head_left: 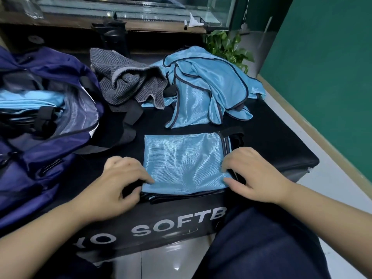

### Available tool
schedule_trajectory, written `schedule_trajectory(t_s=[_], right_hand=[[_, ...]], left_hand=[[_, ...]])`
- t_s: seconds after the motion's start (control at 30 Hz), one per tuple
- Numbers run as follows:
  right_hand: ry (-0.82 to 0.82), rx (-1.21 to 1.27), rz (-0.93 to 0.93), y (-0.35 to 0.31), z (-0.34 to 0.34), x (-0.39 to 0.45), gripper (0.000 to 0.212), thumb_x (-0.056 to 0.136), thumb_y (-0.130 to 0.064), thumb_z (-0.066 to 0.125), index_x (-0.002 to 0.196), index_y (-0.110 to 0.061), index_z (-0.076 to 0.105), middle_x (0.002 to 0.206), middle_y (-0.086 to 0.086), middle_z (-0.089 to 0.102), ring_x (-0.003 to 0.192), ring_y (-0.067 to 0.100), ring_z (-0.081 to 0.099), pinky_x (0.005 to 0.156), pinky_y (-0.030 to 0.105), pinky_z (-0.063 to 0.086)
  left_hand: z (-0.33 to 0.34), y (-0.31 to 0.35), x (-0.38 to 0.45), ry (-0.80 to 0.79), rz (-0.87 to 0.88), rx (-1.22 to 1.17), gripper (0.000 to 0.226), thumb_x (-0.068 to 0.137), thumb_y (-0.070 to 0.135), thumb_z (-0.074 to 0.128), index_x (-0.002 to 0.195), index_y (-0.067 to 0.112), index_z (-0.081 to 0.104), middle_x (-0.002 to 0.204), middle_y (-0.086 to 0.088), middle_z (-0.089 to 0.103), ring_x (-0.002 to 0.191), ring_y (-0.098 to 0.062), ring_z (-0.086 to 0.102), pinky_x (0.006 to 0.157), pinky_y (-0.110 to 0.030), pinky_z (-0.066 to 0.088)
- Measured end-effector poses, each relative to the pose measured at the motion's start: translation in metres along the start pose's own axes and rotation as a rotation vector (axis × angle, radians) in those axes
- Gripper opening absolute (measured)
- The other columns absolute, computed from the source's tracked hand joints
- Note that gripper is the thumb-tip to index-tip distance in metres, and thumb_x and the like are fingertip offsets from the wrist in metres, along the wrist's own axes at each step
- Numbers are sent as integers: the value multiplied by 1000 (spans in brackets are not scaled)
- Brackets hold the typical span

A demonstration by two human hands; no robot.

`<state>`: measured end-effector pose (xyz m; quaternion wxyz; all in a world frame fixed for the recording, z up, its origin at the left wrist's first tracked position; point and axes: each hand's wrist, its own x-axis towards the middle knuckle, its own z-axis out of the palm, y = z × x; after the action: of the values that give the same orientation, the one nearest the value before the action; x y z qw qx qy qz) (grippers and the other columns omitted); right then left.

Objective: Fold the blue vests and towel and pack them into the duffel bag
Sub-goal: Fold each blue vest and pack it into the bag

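folded vest (pixel 182 162): a flat light-blue rectangle with dark trim, lying at the near edge of the tabletop (pixel 271 141), between the two hands.
left hand (pixel 118 182): at the vest's left edge; fingers (pixel 148 180) curled, pinching the near left corner of the fabric.
right hand (pixel 255 174): at the vest's right edge; fingers bent, tips pressed on the near right corner, thumb lying along the front edge.
loose vests (pixel 211 87): a crumpled light-blue heap behind the folded one, apart from it.
towel (pixel 124 77): grey, ribbed, bunched up left of the heap, touching it.
duffel bag (pixel 40 121): navy, on the left, unzipped; folded light-blue cloth lies inside.
tabletop front: black, white letters "softb" visible.
plant (pixel 227 47): green leaves behind the heap.
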<state>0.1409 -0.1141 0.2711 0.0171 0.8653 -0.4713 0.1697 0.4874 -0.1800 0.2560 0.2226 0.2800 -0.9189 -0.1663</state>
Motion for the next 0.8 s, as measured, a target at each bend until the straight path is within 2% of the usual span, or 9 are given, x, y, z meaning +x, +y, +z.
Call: schedule_trajectory(t_s=[0.1, 0.17, 0.27, 0.37, 0.43, 0.53, 0.67, 0.73, 0.8], right_hand=[[25, 17, -5, -4, 4, 7, 25, 91, -38, 50, 89, -15, 61, 91, -5, 60, 87, 17, 54, 87, 33, 39], [16, 3, -46, -7, 8, 10, 32, 89, -45, 54, 94, -15, 62, 97, -4, 61, 91, 18, 55, 87, 35, 41], [-5, -60, -120, -13, 17, 12, 48, 85, -58, 56, 105, -15, 61, 106, -2, 61, 97, 18, 54, 89, 35, 39], [-21, -150, -153, -13, 24, 14, 48, 79, -54, 58, 111, -19, 53, 106, -2, 61, 96, 17, 52, 87, 33, 37], [-26, -186, -163, -9, 27, 15, 45, 72, -46, 55, 109, -21, 48, 103, -3, 60, 94, 18, 52, 86, 31, 36], [1, -149, -182, -1, 27, 16, 34, 78, -35, 56, 107, -19, 48, 101, 0, 61, 91, 21, 53, 86, 34, 37], [60, -192, -194, 18, 23, 21, 24, 79, -18, 51, 103, -19, 54, 100, 1, 62, 95, 21, 52, 95, 37, 34], [151, -258, -94, 28, 25, 26, 25, 80, -12, 45, 94, -19, 64, 100, 1, 64, 99, 21, 51, 94, 38, 32], [250, -305, 102, 35, 31, 33, 33, 77, -9, 42, 88, -22, 71, 100, 2, 64, 98, 21, 45, 83, 36, 29]], left_hand=[[0, 1, 16, 71, -94, -110, 25, 86, 31, 41, 94, 37, 63, 89, 19, 65, 94, 2, 55, 94, -22, 25], [3, -4, 35, 137, -128, -52, 19, 89, 38, 40, 94, 41, 58, 85, 22, 64, 89, 6, 51, 93, -25, 27], [10, -13, 74, 120, -267, 63, 25, 94, 34, 48, 117, 29, 54, 107, 16, 57, 100, -5, 46, 98, -36, 29], [14, -22, 108, -22, -483, 110, 39, 97, 36, 48, 133, 21, 46, 125, 3, 53, 119, -22, 44, 99, -41, 31], [17, -28, 121, -76, -497, 126, 33, 96, 42, 49, 124, 25, 52, 114, 5, 56, 112, -22, 47, 94, -39, 32], [18, -31, 123, -81, -474, 97, 15, 95, 41, 51, 102, 27, 54, 82, 9, 53, 85, -16, 53, 85, -34, 28], [14, -33, 110, -55, -443, 119, 13, 94, 36, 54, 101, 25, 50, 79, 7, 56, 74, -10, 50, 79, -32, 28], [8, -34, 101, -72, -421, 87, 15, 92, 30, 57, 105, 30, 50, 77, 8, 54, 69, -5, 48, 75, -32, 35], [3, -30, 91, -112, -425, 32, 17, 89, 25, 61, 102, 33, 55, 74, 7, 53, 65, -4, 47, 70, -32, 40]])
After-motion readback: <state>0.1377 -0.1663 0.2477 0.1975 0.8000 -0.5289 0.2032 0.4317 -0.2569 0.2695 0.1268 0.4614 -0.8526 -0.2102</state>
